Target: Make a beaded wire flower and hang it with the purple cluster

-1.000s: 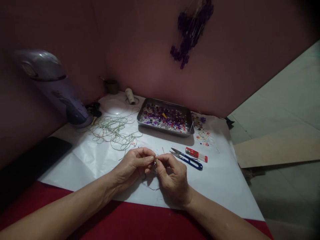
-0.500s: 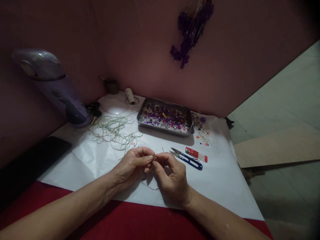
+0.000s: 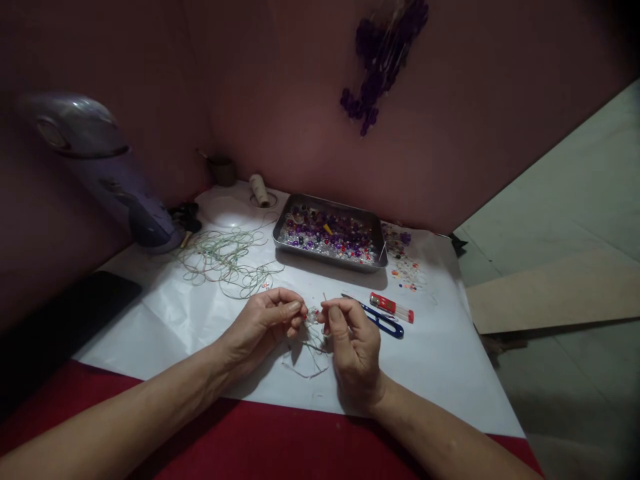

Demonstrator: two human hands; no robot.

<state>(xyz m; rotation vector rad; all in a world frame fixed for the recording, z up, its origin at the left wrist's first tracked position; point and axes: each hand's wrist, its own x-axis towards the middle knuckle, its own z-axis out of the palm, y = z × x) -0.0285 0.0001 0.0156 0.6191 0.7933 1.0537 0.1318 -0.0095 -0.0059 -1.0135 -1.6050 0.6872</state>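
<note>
A small beaded piece (image 3: 313,315) of clear and red beads is held between my two hands over the white paper. My left hand (image 3: 273,327) pinches its left edge between thumb and fingers. On the other side, my right hand (image 3: 356,343) has its thumb and fingertips closed at the right edge; the exact grip is partly hidden. Thin loose threads (image 3: 311,360) trail below the fingers onto the paper. Just beyond my right hand lie blue-handled thread snips (image 3: 393,327), partly covered by it, and a clear tube with a red label (image 3: 391,307).
A metal tray (image 3: 330,262) of mixed beads stands behind the hands, with loose beads (image 3: 407,270) to its right. Tangled green cord (image 3: 225,260) lies left, near a purple flask (image 3: 130,187). A thread spool (image 3: 259,190) is at the back; purple beadwork (image 3: 375,67) hangs on the wall.
My hands have moved apart slightly, the right one shifting right and now covering part of the snips. The beaded piece and its trailing threads have come into view between them.
</note>
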